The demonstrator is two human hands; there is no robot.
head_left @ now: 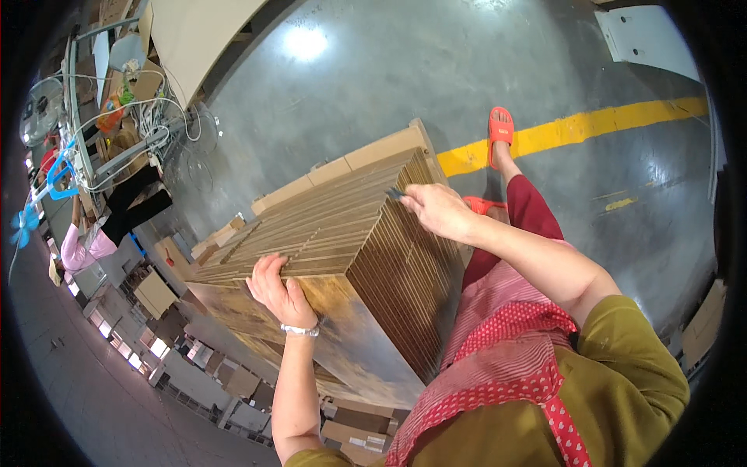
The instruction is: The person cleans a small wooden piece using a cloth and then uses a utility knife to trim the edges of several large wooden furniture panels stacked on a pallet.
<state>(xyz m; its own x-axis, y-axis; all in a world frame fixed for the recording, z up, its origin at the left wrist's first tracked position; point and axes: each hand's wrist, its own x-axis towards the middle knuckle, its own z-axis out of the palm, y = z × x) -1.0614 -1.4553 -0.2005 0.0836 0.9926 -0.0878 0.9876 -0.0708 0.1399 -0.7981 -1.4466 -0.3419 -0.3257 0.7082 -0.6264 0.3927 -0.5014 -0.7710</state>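
A large pack of thin brown boards point(408, 268) stands on edge before me, rows of narrow edges showing on its top and right end. The nearest board point(350, 311) has a mottled brown and grey-blue face. My left hand point(282, 294), with a pale band at the wrist, is closed over that board's upper edge, fingers on top and thumb against the face. At the far right corner of the pack, my right hand point(436, 208) is closed on a small dark tool point(395, 193). Its tip touches or nearly touches the board edges. The fingers hide most of it.
A cardboard strip point(342, 166) lines the pack's far side. Grey floor with a yellow line point(576, 128) stretches beyond. At the left are a metal frame with cables point(152, 140), a blue fan point(25, 224) and another person point(97, 241). My red sandal point(501, 128) rests near the line.
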